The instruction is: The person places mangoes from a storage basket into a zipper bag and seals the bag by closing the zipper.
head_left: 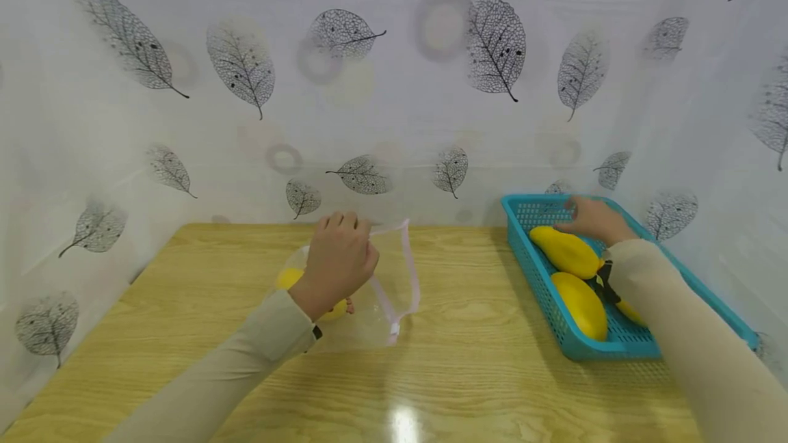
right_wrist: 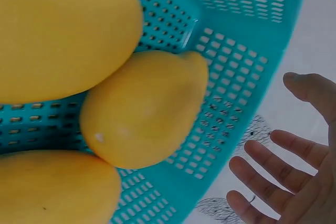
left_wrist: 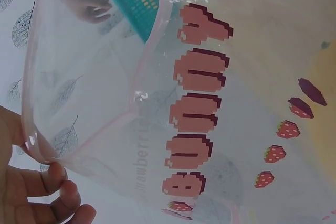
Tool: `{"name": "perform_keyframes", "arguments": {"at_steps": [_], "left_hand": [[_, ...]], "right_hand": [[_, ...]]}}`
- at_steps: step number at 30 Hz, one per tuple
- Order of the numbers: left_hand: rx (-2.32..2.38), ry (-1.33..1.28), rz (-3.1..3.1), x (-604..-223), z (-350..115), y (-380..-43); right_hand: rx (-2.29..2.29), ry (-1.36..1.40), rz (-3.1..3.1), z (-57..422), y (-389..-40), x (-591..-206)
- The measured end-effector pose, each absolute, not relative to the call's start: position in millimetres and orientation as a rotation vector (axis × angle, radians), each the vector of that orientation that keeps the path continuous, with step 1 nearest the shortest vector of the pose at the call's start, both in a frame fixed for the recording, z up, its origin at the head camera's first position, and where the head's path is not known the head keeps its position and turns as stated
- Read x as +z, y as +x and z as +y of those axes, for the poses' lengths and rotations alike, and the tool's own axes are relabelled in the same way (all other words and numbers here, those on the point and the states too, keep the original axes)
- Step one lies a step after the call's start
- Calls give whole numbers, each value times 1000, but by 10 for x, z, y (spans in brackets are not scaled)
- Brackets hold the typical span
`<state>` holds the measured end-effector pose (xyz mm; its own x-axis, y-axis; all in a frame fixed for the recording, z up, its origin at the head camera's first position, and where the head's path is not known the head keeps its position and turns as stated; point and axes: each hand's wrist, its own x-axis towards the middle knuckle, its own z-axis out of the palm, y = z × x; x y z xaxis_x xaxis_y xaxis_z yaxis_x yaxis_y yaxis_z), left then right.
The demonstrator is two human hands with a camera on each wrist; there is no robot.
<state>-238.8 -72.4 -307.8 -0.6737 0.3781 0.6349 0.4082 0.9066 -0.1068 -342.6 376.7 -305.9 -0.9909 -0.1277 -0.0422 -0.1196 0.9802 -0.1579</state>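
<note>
My left hand point(head_left: 340, 258) pinches the edge of a clear plastic bag point(head_left: 363, 330) with pink trim and a white zip slider. In the left wrist view, thumb and finger meet at the bag's mouth, beside printed BUNNY letters point(left_wrist: 194, 72). Something yellow point(head_left: 288, 278) shows inside the bag, partly hidden by the hand. My right hand point(head_left: 594, 219) is over the far end of a turquoise basket point(head_left: 542, 286), fingers spread and holding nothing. Near it lie yellow mangoes point(head_left: 565, 251); in the right wrist view the closest mango point(right_wrist: 144, 111) sits against the basket's end, apart from the fingers.
Both bag and basket stand on a wood-grain table point(head_left: 455, 361). Behind and at the sides hangs a white curtain point(head_left: 394, 108) printed with dark leaves. My right forearm point(head_left: 683, 320) crosses the basket and hides part of its contents.
</note>
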Motion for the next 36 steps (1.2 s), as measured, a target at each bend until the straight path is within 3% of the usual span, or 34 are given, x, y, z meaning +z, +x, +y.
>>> {"name": "perform_keyframes", "arguments": {"at_steps": [14,36], "left_hand": [[-64,-549,-2381,-3087,-728,-2391],[-61,-545,-2377,-3056,-720,-2377]], "right_hand": [[-279,-48,2940,4020,-3450,-3393],[-316,19,2743,4056,-3395,-3433]]}}
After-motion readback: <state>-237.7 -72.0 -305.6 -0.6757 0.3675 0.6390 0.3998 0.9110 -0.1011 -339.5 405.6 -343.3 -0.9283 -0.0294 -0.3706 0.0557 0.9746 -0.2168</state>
